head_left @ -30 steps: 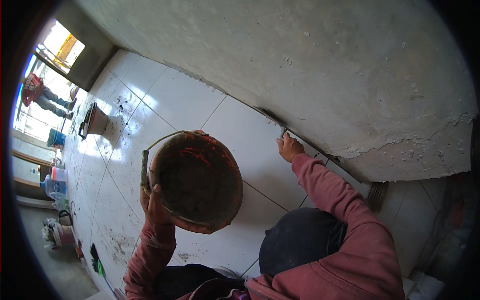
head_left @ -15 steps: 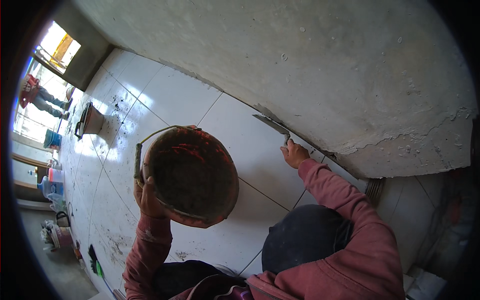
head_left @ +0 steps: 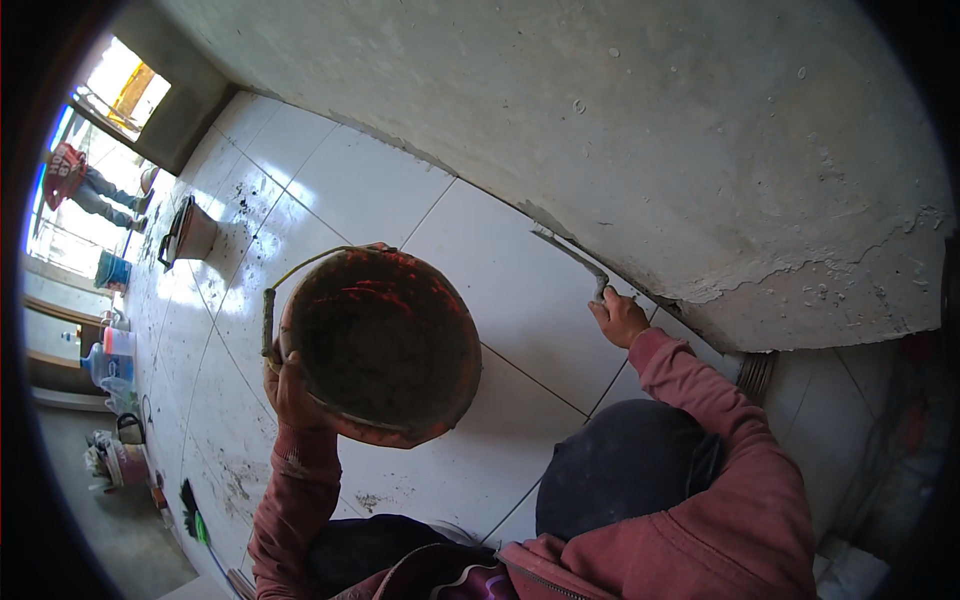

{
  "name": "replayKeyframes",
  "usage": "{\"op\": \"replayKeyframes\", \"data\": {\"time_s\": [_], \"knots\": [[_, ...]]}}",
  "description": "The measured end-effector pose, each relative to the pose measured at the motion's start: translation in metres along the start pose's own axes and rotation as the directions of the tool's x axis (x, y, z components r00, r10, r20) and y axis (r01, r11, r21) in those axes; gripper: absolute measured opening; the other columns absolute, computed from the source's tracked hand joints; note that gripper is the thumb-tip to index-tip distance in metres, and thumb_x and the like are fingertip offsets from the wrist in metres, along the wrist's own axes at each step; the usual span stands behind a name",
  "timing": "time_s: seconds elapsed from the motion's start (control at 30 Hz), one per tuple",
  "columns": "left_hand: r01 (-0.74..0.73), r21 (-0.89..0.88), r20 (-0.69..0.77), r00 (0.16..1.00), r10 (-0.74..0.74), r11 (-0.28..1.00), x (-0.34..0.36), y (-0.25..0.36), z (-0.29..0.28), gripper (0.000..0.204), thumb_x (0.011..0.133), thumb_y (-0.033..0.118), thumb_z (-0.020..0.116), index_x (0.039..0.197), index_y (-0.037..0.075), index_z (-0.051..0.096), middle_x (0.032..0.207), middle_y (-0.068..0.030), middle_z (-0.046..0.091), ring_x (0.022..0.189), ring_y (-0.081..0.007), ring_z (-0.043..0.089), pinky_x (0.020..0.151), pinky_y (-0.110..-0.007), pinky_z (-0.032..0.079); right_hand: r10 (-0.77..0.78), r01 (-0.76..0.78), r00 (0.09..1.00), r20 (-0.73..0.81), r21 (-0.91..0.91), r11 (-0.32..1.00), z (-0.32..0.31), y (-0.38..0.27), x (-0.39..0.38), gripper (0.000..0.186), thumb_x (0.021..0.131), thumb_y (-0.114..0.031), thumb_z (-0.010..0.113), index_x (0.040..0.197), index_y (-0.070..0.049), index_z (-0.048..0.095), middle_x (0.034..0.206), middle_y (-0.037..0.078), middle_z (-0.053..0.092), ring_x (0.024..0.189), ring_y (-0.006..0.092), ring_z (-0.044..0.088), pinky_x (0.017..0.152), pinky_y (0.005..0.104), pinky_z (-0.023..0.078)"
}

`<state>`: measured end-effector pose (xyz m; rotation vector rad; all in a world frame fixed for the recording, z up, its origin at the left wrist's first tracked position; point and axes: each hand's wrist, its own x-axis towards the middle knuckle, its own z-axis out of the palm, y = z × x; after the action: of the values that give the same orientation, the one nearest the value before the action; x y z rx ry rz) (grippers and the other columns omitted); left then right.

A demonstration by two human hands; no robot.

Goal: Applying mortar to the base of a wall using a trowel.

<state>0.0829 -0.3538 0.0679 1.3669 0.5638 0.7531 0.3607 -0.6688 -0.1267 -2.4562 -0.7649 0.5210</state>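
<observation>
Beyond the near bucket [head_left: 448, 298], another pail [head_left: 202, 233]

Left hand [head_left: 290, 395] is gripping out in front of the body, thumb pointing up-frame, fingers mostly hidden from view, wrist sitting roughly in line with the left forearm [head_left: 300, 490], which is standing near-vertical from the lower edge. Right hand [head_left: 624, 318] is sitting farther right and slightly higher, fingers curling into a closed grip, while the right forearm [head_left: 705, 385] is slanting down-right to a bent elbow [head_left: 785, 470]. Torso [head_left: 650, 560] is filling the bottom edge, right knee [head_left: 625, 470] is bending up between the arms, left leg [head_left: 365, 550] is showing low beside the left forearm
</observation>
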Motion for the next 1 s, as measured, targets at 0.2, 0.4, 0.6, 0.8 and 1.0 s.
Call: {"op": "replayKeyframes", "data": {"time_s": [0.2, 0.4, 0.6, 0.8, 1.0], "knots": [[-0.003, 0.009, -0.114, 0.994, 0.004, 1.000, -0.001, -0.001, -0.002, 0.036, 0.079, 0.009, 0.040, 0.110, -0.006, 0.047, 0.104, -0.0139, 0.054, 0.093, -0.0207, 0.054, 0.083, -0.031, 0.044, 0.112, -0.112, 0.994, 0.011, -0.015, 0.994, 0.004, 0.032, 0.014, 0.042, 0.084, -0.038, 0.044, 0.096, 0.003, 0.048, 0.089, 0.027, 0.058, 0.087, 0.0418, 0.055, 0.075, 0.0460, 0.044], [0.010, 0.054, -0.149, 0.989, -0.002, 0.998, -0.007, -0.006, -0.019, 0.036, 0.079, 0.010, 0.040, 0.110, -0.005, 0.048, 0.103, -0.0133, 0.055, 0.092, -0.0201, 0.054, 0.082, -0.031, 0.044, 0.045, -0.043, 0.973, -0.225, 0.016, 0.999, 0.000, 0.041, -0.001, 0.044, 0.083, -0.037, 0.047, 0.090, 0.006, 0.052, 0.089, 0.029, 0.056, 0.089, 0.0412, 0.054, 0.076, 0.0436, 0.043], [0.027, 0.018, -0.151, 0.988, -0.024, 0.999, -0.011, 0.000, -0.026, 0.036, 0.079, 0.011, 0.042, 0.111, -0.005, 0.047, 0.103, -0.0122, 0.054, 0.091, -0.0193, 0.054, 0.080, -0.029, 0.043, -0.180, 0.227, 0.962, -0.207, 0.230, 0.946, -0.036, -0.018, -0.021, 0.031, 0.080, -0.027, 0.055, 0.075, 0.002, 0.047, 0.059, 0.016, 0.053, 0.052, 0.0283, 0.050, 0.052, 0.0370, 0.040], [0.002, 0.045, -0.081, 0.997, 0.001, 0.999, -0.009, -0.003, 0.001, 0.039, 0.076, 0.007, 0.046, 0.113, -0.004, 0.044, 0.106, -0.0114, 0.052, 0.098, -0.0189, 0.049, 0.087, -0.029, 0.037, -0.318, 0.090, 0.896, 0.308, 0.578, 0.811, -0.045, -0.127, -0.033, 0.024, 0.082, -0.023, 0.054, 0.078, 0.000, 0.050, 0.054, 0.006, 0.050, 0.047, 0.0130, 0.046, 0.046, 0.0282, 0.038], [0.036, 0.171, 0.035, 0.998, -0.042, 0.985, -0.031, -0.007, 0.005, 0.043, 0.073, 0.003, 0.045, 0.115, -0.001, 0.039, 0.104, -0.0080, 0.049, 0.099, -0.0165, 0.045, 0.088, -0.026, 0.034, -0.296, -0.019, 0.637, 0.712, 0.399, 0.917, -0.014, -0.180, -0.025, 0.031, 0.085, -0.028, 0.048, 0.086, 0.002, 0.054, 0.063, 0.008, 0.050, 0.049, 0.0149, 0.048, 0.045, 0.0294, 0.041]]}}
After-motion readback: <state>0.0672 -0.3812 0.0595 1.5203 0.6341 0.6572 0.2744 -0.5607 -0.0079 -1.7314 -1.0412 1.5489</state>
